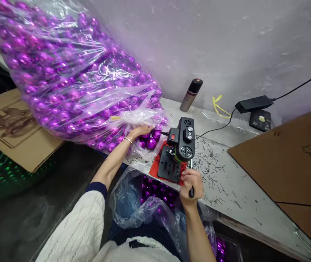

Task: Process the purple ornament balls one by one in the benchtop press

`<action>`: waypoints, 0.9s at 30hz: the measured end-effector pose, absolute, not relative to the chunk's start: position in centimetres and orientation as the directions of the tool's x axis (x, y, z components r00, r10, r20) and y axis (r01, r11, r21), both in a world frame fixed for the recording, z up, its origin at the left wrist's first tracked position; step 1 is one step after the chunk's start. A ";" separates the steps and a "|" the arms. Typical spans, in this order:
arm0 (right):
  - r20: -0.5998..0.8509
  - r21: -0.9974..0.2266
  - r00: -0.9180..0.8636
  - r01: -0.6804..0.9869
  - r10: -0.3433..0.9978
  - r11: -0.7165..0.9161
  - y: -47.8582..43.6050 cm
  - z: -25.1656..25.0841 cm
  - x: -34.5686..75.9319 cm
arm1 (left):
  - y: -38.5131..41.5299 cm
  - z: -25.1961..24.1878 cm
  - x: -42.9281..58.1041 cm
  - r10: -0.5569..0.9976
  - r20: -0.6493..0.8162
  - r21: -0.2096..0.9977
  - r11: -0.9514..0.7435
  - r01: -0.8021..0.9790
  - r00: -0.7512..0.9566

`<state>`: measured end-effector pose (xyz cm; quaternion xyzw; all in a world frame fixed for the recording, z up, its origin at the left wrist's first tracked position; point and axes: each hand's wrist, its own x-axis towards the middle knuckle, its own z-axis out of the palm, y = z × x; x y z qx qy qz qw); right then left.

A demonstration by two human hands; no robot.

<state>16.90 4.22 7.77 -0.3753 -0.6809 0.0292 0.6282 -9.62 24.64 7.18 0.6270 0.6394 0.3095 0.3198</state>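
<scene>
My left hand (141, 130) reaches over shiny purple balls (151, 143) at the mouth of a large clear plastic bag (90, 76). Its visible fingers are stretched out over the balls; the thumb side is partly hidden by plastic. My right hand (192, 185) is closed around the black lever handle (191, 193) of a small black bench machine (186, 140). That machine has round vents, silver knobs and a red switch, and its black base plate (169, 165) rests on a red sheet (154, 169). In my lap, another clear bag (128, 193) holds purple balls.
Many small dark bits (212, 171) lie scattered across the white table (242, 198). A spray can (191, 94), a yellow ribbon (221, 108) and a black power adapter (255, 104) are at the back. Cardboard (289, 156) stands right; a cardboard box (35, 145) and green balls are left.
</scene>
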 end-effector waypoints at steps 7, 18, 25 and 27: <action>0.849 -0.480 0.042 0.477 0.527 0.736 4.6 8.0 17.0 | 18.4 6.6 -9.2 0.992 -0.066 0.459 -0.062 0.886 0.104; 0.859 -0.461 0.041 0.495 0.510 0.737 4.9 8.1 17.1 | 16.4 8.1 -9.4 0.997 -0.067 0.633 0.014 0.774 0.038; 0.860 -0.468 0.052 0.473 0.507 0.746 5.1 8.0 17.0 | 9.8 9.2 -9.1 0.995 -0.098 0.949 0.084 -0.303 -0.031; 0.854 -0.477 0.053 0.474 0.517 0.740 5.1 7.8 17.1 | 7.8 9.1 -8.0 0.986 -0.163 0.882 0.152 -0.446 0.013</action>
